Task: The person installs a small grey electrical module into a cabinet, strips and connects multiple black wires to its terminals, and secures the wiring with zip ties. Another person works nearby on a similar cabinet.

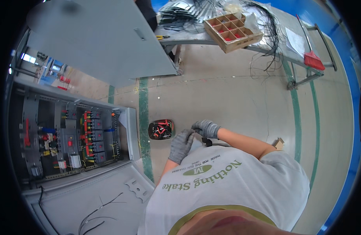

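Note:
Both hands wear grey knit gloves and meet in front of my body, above the floor. The fingers of my left hand (181,146) are drawn together, tips close to those of my right hand (206,129). My right hand is curled in the same pinching way. Whatever sits between the fingertips is too small or hidden to name. Just left of my hands, a black basket (151,132) on the floor holds red and black pieces. Below my right hand, a dark object (206,141) shows partly at my waist.
An open electrical cabinet (131,129) with breakers and wiring stands on the left, its grey door (106,39) swung out. A worktable (200,38) at the back bears a wooden compartment box (227,47), black cables (271,35) and a red brush (314,60). A small cardboard piece (279,144) lies right.

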The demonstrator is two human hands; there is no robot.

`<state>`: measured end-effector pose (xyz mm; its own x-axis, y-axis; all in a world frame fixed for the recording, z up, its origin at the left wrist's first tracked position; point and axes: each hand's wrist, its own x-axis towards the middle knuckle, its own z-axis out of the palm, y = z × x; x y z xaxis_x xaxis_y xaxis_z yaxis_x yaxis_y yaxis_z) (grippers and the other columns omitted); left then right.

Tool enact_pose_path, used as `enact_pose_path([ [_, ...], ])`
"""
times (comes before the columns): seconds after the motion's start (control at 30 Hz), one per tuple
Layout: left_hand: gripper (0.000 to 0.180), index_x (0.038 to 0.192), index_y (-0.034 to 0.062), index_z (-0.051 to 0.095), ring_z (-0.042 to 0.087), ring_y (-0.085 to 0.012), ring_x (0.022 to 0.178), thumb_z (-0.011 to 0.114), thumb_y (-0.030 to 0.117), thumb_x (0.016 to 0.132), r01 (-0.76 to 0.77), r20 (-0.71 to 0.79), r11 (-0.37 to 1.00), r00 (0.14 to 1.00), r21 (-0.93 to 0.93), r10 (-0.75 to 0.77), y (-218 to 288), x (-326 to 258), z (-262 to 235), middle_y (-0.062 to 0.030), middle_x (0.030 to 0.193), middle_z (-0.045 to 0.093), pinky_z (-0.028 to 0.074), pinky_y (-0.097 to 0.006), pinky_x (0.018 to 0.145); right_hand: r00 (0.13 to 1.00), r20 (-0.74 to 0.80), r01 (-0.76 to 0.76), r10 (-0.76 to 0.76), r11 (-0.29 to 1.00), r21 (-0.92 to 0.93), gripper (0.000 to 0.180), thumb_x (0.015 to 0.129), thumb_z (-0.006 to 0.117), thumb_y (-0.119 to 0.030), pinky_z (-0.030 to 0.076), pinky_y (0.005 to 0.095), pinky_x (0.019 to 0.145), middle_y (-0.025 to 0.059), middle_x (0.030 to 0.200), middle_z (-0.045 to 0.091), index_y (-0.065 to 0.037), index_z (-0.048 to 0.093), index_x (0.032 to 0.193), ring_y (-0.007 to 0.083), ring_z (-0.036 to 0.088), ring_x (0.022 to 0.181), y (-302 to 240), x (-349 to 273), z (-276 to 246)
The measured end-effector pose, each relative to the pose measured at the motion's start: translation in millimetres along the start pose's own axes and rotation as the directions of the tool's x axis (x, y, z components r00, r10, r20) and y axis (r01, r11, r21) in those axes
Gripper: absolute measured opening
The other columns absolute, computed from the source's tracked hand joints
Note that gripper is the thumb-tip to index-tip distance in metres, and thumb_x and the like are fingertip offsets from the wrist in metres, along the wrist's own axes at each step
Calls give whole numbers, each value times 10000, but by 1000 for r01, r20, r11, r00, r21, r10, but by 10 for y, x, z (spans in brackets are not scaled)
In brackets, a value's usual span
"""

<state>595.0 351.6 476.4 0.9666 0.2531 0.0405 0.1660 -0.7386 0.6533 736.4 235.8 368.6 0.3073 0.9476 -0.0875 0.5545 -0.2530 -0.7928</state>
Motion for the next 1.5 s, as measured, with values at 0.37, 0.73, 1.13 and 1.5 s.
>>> enact_pose_path([
  [0.37, 249, 1062, 94, 608, 632, -327, 867, 522, 284, 925, -246, 310, 969, 922, 5, 232, -21, 2058, 680, -137, 958, 659, 496, -436, 761, 886, -292, -273, 360, 914, 301, 158, 888, 586, -152, 513, 403, 767, 179, 920, 672, -64, 681, 979, 361, 639, 846, 1078, -89, -1318],
  [0.73, 227, 1053, 84, 607, 627, -330, 872, 523, 245, 915, -395, 418, 917, 842, 46, 342, 317, 4437, 772, -145, 957, 650, 501, -429, 773, 871, -231, -421, 433, 901, 104, 159, 873, 585, -127, 497, 407, 817, 155, 977, 660, -59, 665, 992, 344, 618, 930, 1527, -366, -3215],
  [1.13, 215, 1042, 70, 610, 616, -330, 891, 564, 220, 896, -236, 137, 969, 965, 67, 225, 627, 5614, 877, -152, 945, 644, 494, -414, 790, 661, -591, 58, 463, 753, 655, 240, 960, 540, -161, 482, 222, 664, 32, 911, 657, 0, 616, 1121, 80, 582, 728, 2363, 864, -5829],
  [1.5, 204, 1022, 30, 637, 659, -245, 811, 602, 193, 904, 114, -158, 947, 973, -300, -167, -628, 7197, 28, -138, 902, 675, 514, -331, 734, 723, -417, 85, 551, 528, 845, 411, 937, 576, -258, 570, 318, 718, 171, 1119, 626, 23, 491, 1225, 267, 678, 867, 3004, 3192, -7269],
])
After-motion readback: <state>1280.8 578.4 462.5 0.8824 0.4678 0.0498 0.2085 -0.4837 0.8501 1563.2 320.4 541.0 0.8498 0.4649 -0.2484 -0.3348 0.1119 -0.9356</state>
